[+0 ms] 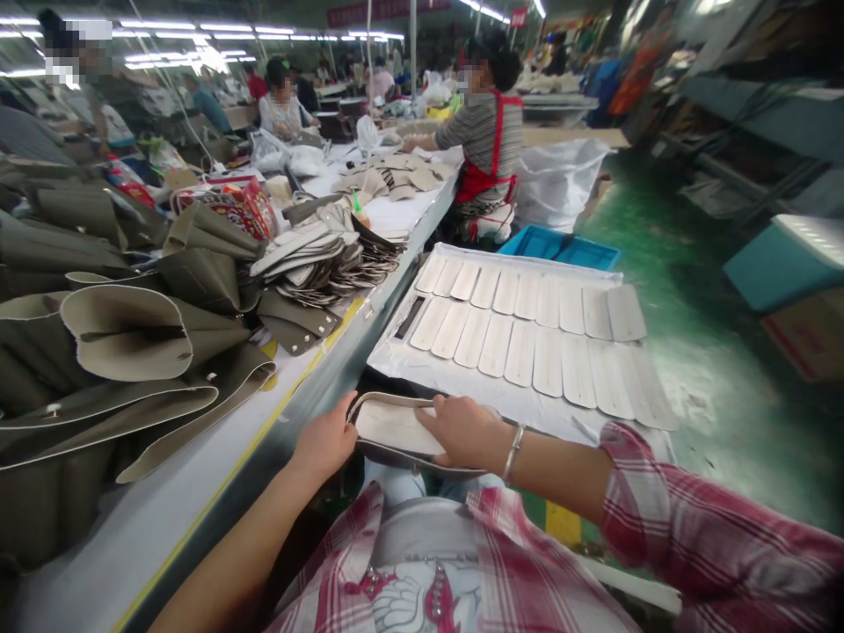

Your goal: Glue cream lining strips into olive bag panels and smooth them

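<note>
In front of my lap is a dark, open-topped leather-like bag piece [389,424] with a pale lining and a pale oblong panel inside. My left hand [328,440] grips its left end, fingers closed over the rim. From the right, my right hand [465,431] reaches over the piece, its fingers bent inside against the pale bottom; part of the right end is hidden under this hand. Just beyond lie two rows of pale oblong panels [491,345] on a white-covered board [396,356].
On the long table [290,422] to my left are dark bag bodies [132,330] and a stack of strap-like pieces [323,255]. A blue crate [560,248] stands behind the board. Farther back, a co-worker in a red apron [488,149] sits at the table. Teal bin [784,264] at right.
</note>
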Tool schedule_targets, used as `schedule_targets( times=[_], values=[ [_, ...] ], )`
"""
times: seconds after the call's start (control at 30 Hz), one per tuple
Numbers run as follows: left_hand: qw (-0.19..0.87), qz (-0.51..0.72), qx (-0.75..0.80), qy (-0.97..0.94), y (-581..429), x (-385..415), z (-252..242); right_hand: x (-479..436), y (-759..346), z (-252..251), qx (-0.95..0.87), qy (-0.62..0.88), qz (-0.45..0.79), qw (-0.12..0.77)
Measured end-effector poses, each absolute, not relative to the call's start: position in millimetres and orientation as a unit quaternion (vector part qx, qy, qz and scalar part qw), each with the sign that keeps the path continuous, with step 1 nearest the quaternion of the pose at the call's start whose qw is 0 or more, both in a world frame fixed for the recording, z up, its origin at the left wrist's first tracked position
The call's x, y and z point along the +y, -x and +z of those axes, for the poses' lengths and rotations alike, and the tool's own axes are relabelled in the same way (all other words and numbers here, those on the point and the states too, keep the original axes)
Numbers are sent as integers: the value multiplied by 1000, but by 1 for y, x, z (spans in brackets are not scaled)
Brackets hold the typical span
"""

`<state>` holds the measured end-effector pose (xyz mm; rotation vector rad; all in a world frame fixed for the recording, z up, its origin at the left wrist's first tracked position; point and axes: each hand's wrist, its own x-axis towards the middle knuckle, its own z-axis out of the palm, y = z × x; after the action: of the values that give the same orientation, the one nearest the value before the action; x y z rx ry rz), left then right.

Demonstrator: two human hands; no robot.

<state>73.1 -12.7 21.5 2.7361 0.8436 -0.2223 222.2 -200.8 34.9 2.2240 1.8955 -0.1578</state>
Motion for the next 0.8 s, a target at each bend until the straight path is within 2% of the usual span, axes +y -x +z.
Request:
schedule_targets(
  times=[0.13, 0.23, 0.33, 0.43, 0.5, 0.67, 0.8],
  values=[
    [55, -112, 254, -959, -76, -15, 31, -194, -225, 34, 646, -754, -52, 106],
    [6, -43, 167, -985, -79, -24, 40, -197, -226, 33, 638, -761, -56, 105],
    [47, 61, 9, -997, -88, -41, 44, -201, -226, 33, 634, -766, -62, 92],
    [120, 3, -121, -985, -99, -57, 36, -201, -227, 35, 629, -769, -70, 89],
    [108, -61, -153, -980, -103, -61, 24, -201, -230, 38, 627, -769, -83, 90],
    [36, -49, -206, -977, -95, -55, -4, -198, -246, 51, 601, -762, -237, 55],
    [11, -37, -228, -973, -91, -54, -8, -194, -263, 66, 536, -756, -376, -28]
  ],
)
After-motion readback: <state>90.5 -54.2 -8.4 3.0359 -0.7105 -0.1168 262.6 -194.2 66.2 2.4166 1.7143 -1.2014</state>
